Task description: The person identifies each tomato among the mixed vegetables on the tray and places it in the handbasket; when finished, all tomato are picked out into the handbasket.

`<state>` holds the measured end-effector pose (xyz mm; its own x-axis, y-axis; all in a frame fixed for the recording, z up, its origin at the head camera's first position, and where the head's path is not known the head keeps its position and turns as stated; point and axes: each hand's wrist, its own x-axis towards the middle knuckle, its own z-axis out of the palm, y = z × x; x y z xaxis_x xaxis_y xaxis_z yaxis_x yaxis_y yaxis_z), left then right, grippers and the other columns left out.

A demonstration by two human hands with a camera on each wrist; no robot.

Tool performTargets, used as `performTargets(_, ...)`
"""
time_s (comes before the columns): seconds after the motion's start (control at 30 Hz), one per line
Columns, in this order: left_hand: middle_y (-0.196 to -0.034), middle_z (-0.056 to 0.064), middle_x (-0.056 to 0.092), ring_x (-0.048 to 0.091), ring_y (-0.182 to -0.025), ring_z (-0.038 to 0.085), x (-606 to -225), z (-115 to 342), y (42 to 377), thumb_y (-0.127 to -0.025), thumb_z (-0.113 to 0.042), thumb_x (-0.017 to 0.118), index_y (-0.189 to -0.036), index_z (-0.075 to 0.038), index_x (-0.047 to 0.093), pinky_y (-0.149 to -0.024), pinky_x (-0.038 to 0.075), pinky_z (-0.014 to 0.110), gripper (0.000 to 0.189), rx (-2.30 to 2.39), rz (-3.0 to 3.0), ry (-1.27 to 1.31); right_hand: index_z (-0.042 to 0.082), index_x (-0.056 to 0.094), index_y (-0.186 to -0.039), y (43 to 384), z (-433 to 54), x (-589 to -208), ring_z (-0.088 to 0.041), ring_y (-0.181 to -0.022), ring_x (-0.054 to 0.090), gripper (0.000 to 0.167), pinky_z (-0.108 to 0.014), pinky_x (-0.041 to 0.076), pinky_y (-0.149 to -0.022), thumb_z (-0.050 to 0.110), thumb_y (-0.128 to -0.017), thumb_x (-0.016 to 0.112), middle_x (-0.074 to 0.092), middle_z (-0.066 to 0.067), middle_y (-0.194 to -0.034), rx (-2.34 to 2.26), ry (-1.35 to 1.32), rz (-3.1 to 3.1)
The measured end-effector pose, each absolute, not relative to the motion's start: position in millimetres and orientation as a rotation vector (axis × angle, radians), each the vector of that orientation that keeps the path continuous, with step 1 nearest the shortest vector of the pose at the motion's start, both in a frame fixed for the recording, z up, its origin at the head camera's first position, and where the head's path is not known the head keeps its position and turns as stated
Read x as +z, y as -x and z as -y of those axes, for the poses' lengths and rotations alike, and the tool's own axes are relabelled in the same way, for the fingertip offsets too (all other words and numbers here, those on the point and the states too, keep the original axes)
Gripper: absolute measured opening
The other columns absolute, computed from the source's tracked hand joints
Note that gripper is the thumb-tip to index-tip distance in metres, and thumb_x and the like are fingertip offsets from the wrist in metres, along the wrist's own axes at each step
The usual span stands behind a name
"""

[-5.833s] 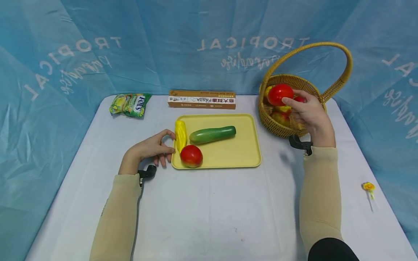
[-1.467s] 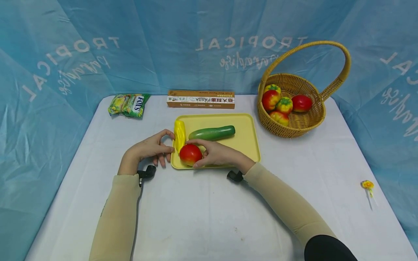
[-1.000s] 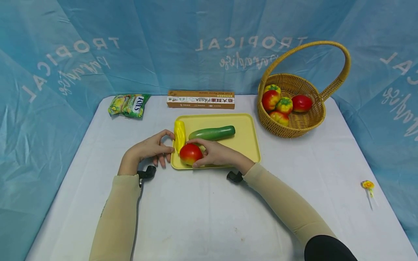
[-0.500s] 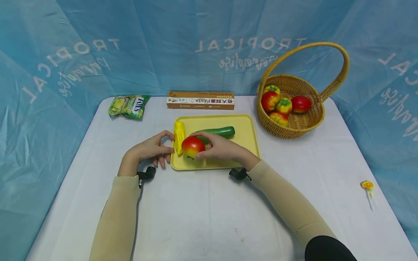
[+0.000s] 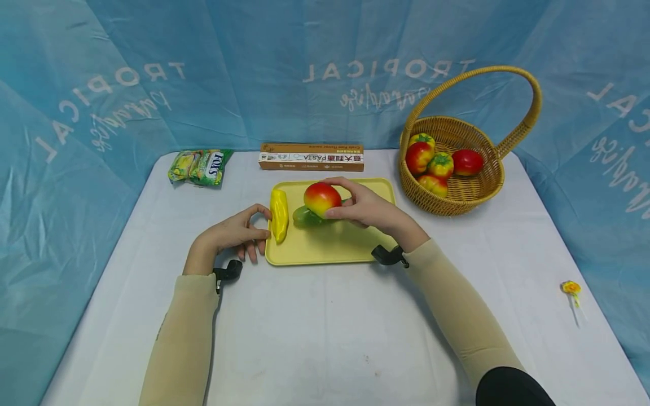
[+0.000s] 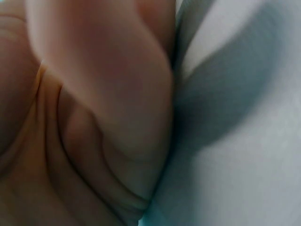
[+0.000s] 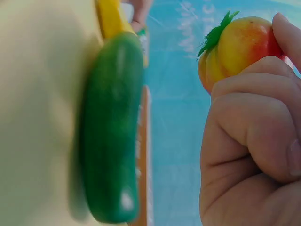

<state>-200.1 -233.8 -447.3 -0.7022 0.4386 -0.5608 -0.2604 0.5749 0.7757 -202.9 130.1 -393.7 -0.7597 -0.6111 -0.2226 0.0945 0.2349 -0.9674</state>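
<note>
My right hand point(image 5: 370, 211) grips a red-and-yellow tomato point(image 5: 321, 197) between thumb and fingers, above the cucumber. In the right wrist view the tomato point(image 7: 242, 44) shows its green leafy top. Below it the green cucumber point(image 5: 307, 217) lies on the yellow tray point(image 5: 304, 251), partly hidden by the hand. A long, bumpy yellow fruit or vegetable point(image 5: 279, 217) lies along the tray's left side. My left hand point(image 5: 228, 232) has thumb and index fingertips against the tray's left rim, spread apart. In the left wrist view, that hand point(image 6: 103, 80) is close and blurred.
At the back right stands a wicker basket point(image 5: 447, 206) with a tall handle, holding several red and yellow fruits. A pasta box point(image 5: 312, 158) lies behind the tray. To its left is a green snack packet point(image 5: 200, 167). A yellow lollipop point(image 5: 571, 288) lies far right.
Earlier my right hand released a red fruit into the basket, then reached to the tray's tomato and gripped it. Now the tomato is raised and shifted back and right. The left hand stays put.
</note>
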Motion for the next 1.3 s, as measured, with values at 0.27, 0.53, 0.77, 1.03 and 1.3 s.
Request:
performTargets(0.27,-0.083,0.013,0.077,0.072,-0.055,0.019,-447.2,234.0,200.1,-0.103,-0.031,0.069,-0.144,-0.02,0.035,-0.048,0.055,0.027,0.054,1.167,-2.043,-0.148,0.035,0.038,-0.159,211.5,-164.2,-373.8,-0.018,-0.044,0.023,0.071,-0.037,0.018,-0.049,0.03,-0.1,0.076,0.038,0.001,-0.055,-1.694,0.412,-1.938)
performTargets(0.53,-0.082,0.012,0.077,0.071,-0.055,0.018,-445.1,232.3,199.8,-0.104,-0.03,0.068,-0.144,-0.02,0.034,-0.048,0.054,0.026,0.053,1.165,-2.041,-0.147,0.027,0.034,-0.162,214.3,-206.5,-356.9,-0.017,-0.042,0.022,0.069,-0.036,0.014,-0.047,0.02,-0.103,0.07,0.037,0.002,-0.054,-1.883,0.332,-1.931)
performTargets(0.77,-0.082,0.012,0.076,0.071,-0.055,0.019,-444.7,232.4,199.0,-0.104,-0.031,0.068,-0.144,-0.02,0.034,-0.048,0.055,0.026,0.053,1.166,-2.045,-0.142,0.024,0.034,-0.16,216.2,-242.4,-349.1,-0.018,-0.043,0.02,0.065,-0.037,0.008,-0.05,0.02,-0.104,0.068,0.041,0.001,-0.058,-2.073,0.229,-1.902)
performTargets(1.03,-0.082,0.012,0.077,0.072,-0.056,0.02,-447.2,233.8,199.6,-0.103,-0.033,0.069,-0.144,-0.021,0.034,-0.049,0.055,0.026,0.055,1.166,-2.04,-0.126,0.017,0.044,-0.146,221.6,-280.8,-356.3,-0.014,-0.046,0.02,0.044,-0.033,0.008,-0.051,0.019,-0.107,0.063,0.053,0.002,-0.074,-2.25,0.191,-1.868)
performTargets(1.3,-0.082,0.012,0.077,0.072,-0.056,0.02,-447.1,233.7,199.5,-0.103,-0.034,0.069,-0.145,-0.021,0.034,-0.049,0.054,0.026,0.056,1.163,-2.043,-0.12,0.015,0.046,-0.137,224.4,-314.3,-364.6,-0.016,-0.046,0.016,0.035,-0.032,0.004,-0.046,0.02,-0.107,0.063,0.043,0.003,-0.062,-2.342,0.134,-1.893)
